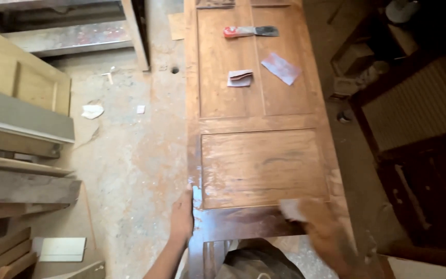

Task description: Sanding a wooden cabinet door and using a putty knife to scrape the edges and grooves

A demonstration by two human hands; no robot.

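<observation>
Door point(258, 129) is laid flat, panels up, over a dusty floor point(130, 155). Its near left edge is gripped by the left hand point(182, 219), fingers curled around it. A pale sandpaper point(291, 209) is pressed under the blurred right hand point(326, 232) on the door's near rail. Farther up the door, a scraper point(250, 32) and two more sheets point(240, 78) point(281, 67) are seen.

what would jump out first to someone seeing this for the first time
The long panelled wooden door lying flat fills the middle. At its near end the left hand grips the left edge, while the blurred right hand presses a pale sheet of sandpaper on the bottom rail. Farther up lie a red-handled scraper and two more sandpaper pieces.
</observation>
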